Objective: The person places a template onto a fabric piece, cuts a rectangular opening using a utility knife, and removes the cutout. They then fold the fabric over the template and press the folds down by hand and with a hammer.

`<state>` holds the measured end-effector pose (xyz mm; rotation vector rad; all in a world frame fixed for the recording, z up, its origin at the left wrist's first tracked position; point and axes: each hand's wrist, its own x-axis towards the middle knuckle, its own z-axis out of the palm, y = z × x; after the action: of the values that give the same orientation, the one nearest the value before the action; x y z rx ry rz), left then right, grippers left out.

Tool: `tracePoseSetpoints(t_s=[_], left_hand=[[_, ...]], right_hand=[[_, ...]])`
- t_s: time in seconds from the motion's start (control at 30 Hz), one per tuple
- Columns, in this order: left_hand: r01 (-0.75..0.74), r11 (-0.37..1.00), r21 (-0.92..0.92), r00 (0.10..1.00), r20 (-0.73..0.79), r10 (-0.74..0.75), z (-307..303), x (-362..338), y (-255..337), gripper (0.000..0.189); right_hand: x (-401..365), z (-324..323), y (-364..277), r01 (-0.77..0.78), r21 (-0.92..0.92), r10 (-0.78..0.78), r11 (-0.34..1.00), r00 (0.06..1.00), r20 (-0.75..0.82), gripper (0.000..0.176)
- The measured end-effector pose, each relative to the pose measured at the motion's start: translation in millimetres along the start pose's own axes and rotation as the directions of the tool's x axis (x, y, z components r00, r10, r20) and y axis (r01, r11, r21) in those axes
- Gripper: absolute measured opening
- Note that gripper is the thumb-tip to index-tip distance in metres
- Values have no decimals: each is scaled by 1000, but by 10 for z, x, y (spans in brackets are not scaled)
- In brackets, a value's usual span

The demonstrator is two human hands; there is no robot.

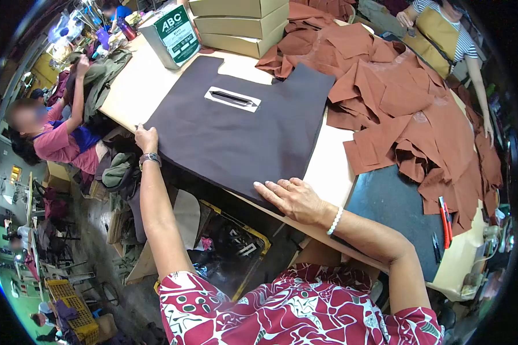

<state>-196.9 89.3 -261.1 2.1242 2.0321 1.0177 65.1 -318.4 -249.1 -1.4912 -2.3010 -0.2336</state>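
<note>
A dark fabric panel [236,138] lies spread on the pale table, with a notch cut in its far edge. A white rectangular patch [232,99] with a dark elongated shape sits on its upper middle. My left hand [147,139], wearing a watch, is closed on the panel's left corner at the table edge. Near the panel's front right corner, my right hand [298,200] rests with its fingers stretched out over the near edge. A beaded bracelet is on that wrist.
Rust-brown fabric pieces [397,98] are heaped on the right. A red cutter knife [445,216] and small snips [436,248] lie on a dark mat [394,198]. A metal can [170,37] and stacked boxes [239,26] stand behind. Co-workers are at left [69,129] and far right [443,31].
</note>
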Motion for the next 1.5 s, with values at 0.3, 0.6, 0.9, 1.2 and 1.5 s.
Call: tracePoseSetpoints(t_s=[0.3, 0.6, 0.9, 1.2, 1.5], left_hand=[[-733, 669, 126, 680, 80, 729, 16, -1176, 1685, 49], [-813, 514, -273, 418, 341, 842, 415, -1983, 2169, 60], [-891, 416, -184, 340, 337, 878, 397, -1941, 2125, 60], [-828, 508, -238, 399, 387, 831, 323, -2010, 2202, 72], [-877, 436, -202, 334, 397, 855, 165, -1930, 2480, 53]], right_hand=[[5, -47, -80, -68, 89, 63, 994, 996, 61, 57], [-226, -165, 436, -458, 371, 572, 808, 762, -305, 26], [337, -69, 1004, -859, 193, 879, 475, 475, -51, 49], [580, -145, 1344, -931, 175, 935, 321, 341, 99, 81], [208, -499, 1803, -365, 929, 924, 65, 372, 81, 70]])
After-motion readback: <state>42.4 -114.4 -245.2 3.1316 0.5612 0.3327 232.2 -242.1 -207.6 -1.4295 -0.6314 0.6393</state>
